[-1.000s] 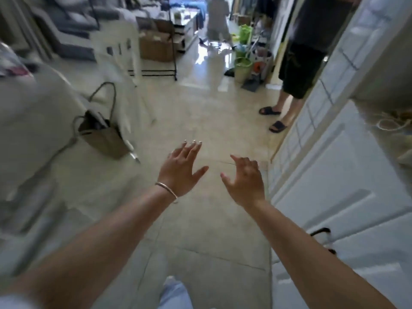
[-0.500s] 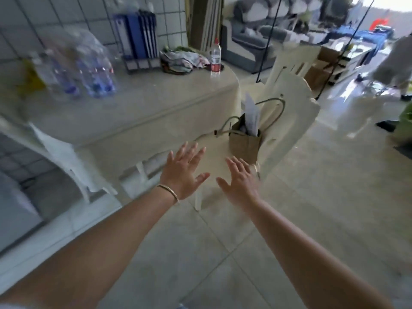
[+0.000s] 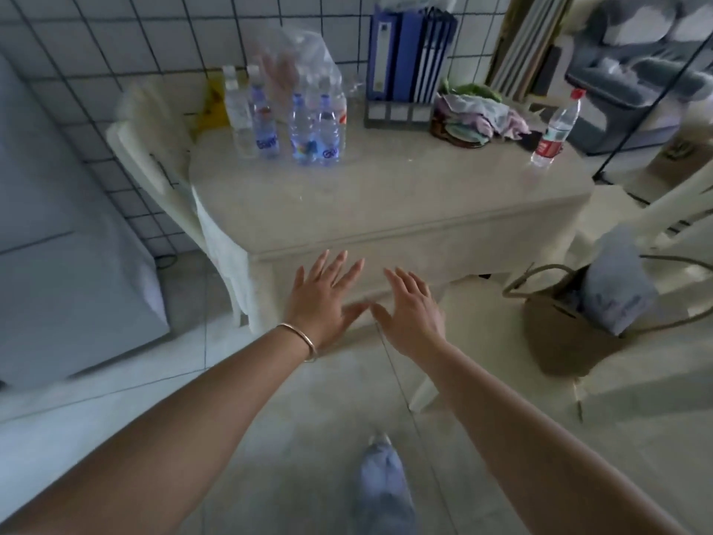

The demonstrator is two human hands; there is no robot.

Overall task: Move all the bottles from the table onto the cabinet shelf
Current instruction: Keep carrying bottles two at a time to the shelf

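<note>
Several clear water bottles with blue labels stand grouped at the back left of the beige table, partly under a torn plastic wrap. One red-capped, red-labelled bottle stands alone at the table's right side. My left hand, with a bracelet on the wrist, and my right hand hover side by side in front of the table's near edge. Both hands have spread fingers and hold nothing. No cabinet shelf is in view.
Blue file folders in a rack and a heap of cloth sit at the table's back. A cream chair stands left of the table, another at the right with a woven bag. A white appliance stands at the left.
The view has swung left from the hallway to the table, which is now straight ahead and closer. Both hands stayed spread and empty in front of me.
</note>
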